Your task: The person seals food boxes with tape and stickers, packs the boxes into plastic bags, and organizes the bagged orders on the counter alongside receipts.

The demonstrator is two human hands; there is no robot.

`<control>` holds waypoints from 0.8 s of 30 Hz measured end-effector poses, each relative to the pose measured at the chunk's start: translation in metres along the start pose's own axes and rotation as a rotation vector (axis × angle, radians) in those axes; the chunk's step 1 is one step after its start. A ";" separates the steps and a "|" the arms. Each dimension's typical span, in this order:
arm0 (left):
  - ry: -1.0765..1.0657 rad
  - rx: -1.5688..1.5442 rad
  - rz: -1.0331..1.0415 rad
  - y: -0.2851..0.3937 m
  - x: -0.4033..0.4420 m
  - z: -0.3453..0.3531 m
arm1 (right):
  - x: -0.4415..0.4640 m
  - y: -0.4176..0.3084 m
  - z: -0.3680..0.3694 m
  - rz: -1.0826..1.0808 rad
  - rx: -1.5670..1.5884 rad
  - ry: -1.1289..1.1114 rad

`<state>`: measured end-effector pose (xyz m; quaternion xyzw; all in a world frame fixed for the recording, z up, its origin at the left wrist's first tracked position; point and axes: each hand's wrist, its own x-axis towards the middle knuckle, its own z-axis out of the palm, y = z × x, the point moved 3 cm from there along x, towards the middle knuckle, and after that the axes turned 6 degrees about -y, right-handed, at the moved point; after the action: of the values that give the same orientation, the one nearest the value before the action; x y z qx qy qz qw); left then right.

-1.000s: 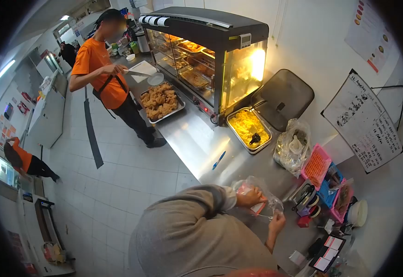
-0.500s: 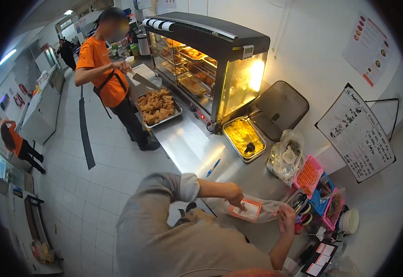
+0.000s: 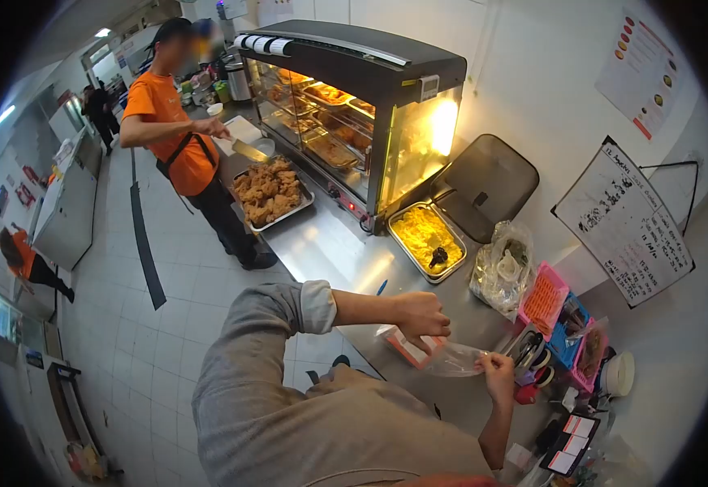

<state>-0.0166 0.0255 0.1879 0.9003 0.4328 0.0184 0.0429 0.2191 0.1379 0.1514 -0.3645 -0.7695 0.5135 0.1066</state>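
Note:
A clear plastic bag [image 3: 455, 362] lies stretched over the steel counter between my hands. At its left end is an orange-bordered card or label [image 3: 403, 347] with a white middle. My left hand [image 3: 423, 318] bends down over this end, its fingers closed against the bag and card; the fingertips are partly hidden. The bag's right end is pinched by my right hand [image 3: 497, 375], between thumb and fingers. A blue pen [image 3: 382, 287] lies on the counter beyond my left forearm, partly covered.
A tray of yellow food [image 3: 425, 241], a knotted plastic bag [image 3: 503, 266] and pink and blue baskets [image 3: 544, 302] line the far side. Left stand a heated display case [image 3: 354, 97] and a tray of fried chicken [image 3: 268, 195], where a co-worker [image 3: 167, 122] holds a scoop.
My left hand has shifted slightly up the counter, and the card end of the bag has slid left. My right hand keeps its pinch. The co-worker's scoop has lowered to the chicken.

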 end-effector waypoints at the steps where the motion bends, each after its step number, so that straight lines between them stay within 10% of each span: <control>1: -0.002 -0.023 0.024 0.001 -0.005 0.005 | -0.002 -0.001 0.005 0.028 -0.037 -0.034; 4: 0.090 -0.066 0.080 -0.012 -0.027 0.023 | 0.002 0.006 -0.009 0.033 -0.020 0.171; 7: 0.736 -0.014 -0.077 -0.022 -0.096 0.034 | 0.001 0.061 -0.012 -0.020 -0.369 0.196; 10: 0.594 -0.192 -0.559 -0.029 -0.101 0.153 | 0.014 0.097 0.042 -0.053 -0.770 -0.105; 13: 0.878 -0.930 -0.558 -0.037 -0.045 0.227 | 0.048 0.043 0.126 -0.384 -0.299 -0.100; 16: 0.430 -1.000 -0.359 -0.043 0.008 0.203 | 0.119 0.129 0.183 0.009 0.482 -0.214; 19: 0.627 -0.645 -0.208 -0.044 -0.015 0.158 | 0.126 0.106 0.171 -0.166 -0.277 -0.141; 20: 0.703 -0.563 -0.207 -0.057 -0.036 0.153 | 0.133 0.113 0.165 -0.118 0.263 -0.116; 22: 0.874 -0.861 -0.489 -0.083 -0.090 0.187 | 0.141 0.168 0.153 -0.019 0.188 0.044; 24: 0.904 -0.526 -0.677 -0.085 -0.117 0.203 | 0.104 0.095 0.125 -0.078 0.343 0.006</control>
<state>-0.1419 -0.0254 -0.0212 0.5756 0.6506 0.4890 0.0794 0.1201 0.1382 -0.0093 -0.3123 -0.6838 0.6316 0.1895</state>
